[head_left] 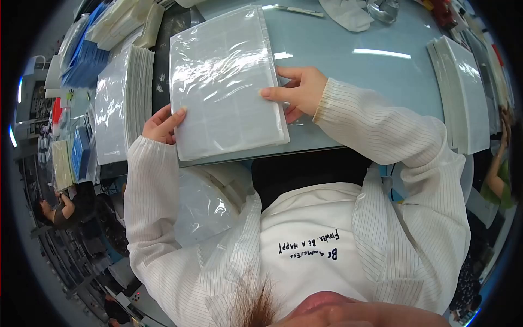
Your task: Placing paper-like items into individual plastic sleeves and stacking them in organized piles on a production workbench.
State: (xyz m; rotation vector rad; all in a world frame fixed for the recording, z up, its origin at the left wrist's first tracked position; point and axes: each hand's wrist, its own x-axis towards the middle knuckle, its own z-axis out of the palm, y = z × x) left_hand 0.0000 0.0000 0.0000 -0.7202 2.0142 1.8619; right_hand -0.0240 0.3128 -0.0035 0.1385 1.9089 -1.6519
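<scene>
A flat stack of pale sheets in clear, shiny plastic lies tilted across the left part of the glass-topped table, its lower edge near the table's front edge. My left hand grips its lower left edge, thumb on top and fingers underneath. On the right edge, my right hand pinches it, with the thumb on the upper face and the other fingers at the side and below. Faint square divisions show through the film. Glare hides part of the surface.
A tall stack of similar plastic-wrapped sheets stands to the left, with blue and white packs behind it. Another stack is at the right. A thin pen-like tool, a crumpled white cloth and a glass jar lie at the far side.
</scene>
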